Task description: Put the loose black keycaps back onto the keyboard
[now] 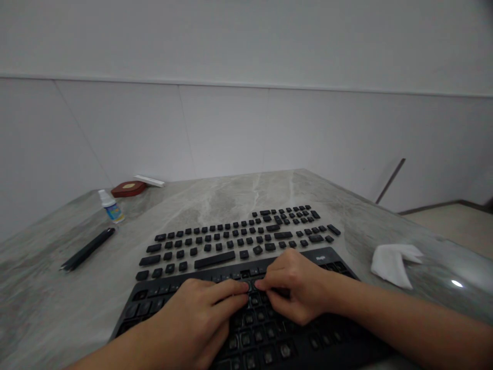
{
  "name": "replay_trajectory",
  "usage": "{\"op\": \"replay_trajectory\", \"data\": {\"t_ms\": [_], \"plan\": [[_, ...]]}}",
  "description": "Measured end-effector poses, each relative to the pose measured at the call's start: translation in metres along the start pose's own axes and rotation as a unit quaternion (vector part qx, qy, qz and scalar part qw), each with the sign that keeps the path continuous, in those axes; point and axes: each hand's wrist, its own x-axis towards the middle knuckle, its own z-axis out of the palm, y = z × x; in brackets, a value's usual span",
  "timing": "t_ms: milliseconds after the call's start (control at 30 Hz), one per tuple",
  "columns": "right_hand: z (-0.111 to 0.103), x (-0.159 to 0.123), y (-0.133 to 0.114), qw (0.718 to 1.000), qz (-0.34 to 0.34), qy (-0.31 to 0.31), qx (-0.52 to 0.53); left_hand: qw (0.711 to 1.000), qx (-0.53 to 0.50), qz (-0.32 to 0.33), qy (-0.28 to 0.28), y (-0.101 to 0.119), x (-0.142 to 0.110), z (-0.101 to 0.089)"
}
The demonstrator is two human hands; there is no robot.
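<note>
A black keyboard (328,253) lies in front of me at the near edge of the view. Its middle shows bare key sockets (259,334), while some keys (144,308) sit in place at its left. My left hand (200,313) rests over the board, index and middle fingers stretched out with their tips on the upper sockets. Beside those tips, my right hand (295,285) has curled fingers, its index fingertip touching the board. Whether a small part is under either hand's fingertips is hidden. Behind the board, loose black keycaps stand in rows, with a long space bar keycap (214,260) nearest.
To the left are a small white spray bottle (112,206) and a long black object (88,250). Farther back lie a reddish-brown case (129,189) and a white strip (149,181). A crumpled white tissue (393,262) is at the right on the grey marbled table (46,313).
</note>
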Motion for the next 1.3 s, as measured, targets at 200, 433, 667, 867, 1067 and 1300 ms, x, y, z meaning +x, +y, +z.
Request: {"op": "replay_trajectory", "data": {"t_ms": [200,433,667,867,1067,1300], "plan": [[0.001,-0.002,-0.001,0.994,0.011,0.103,-0.032,1.000,-0.004,-0.004,-0.014,0.000,0.000,0.000],[0.000,0.000,-0.005,0.999,0.037,-0.032,-0.017,1.000,-0.009,-0.013,-0.021,0.000,0.001,0.001],[0.004,-0.004,0.000,0.991,0.064,0.116,-0.029,0.998,-0.005,-0.003,-0.062,0.001,0.001,-0.003],[0.003,-0.003,0.001,0.996,0.033,0.087,-0.011,0.990,0.012,-0.016,-0.141,0.005,0.009,-0.010],[0.005,0.000,-0.002,0.998,0.053,-0.002,-0.029,0.999,-0.018,-0.004,-0.032,0.002,0.004,-0.003],[0.005,-0.002,-0.006,0.993,0.118,-0.018,-0.027,1.000,0.014,-0.005,0.024,0.003,-0.001,0.002]]}}
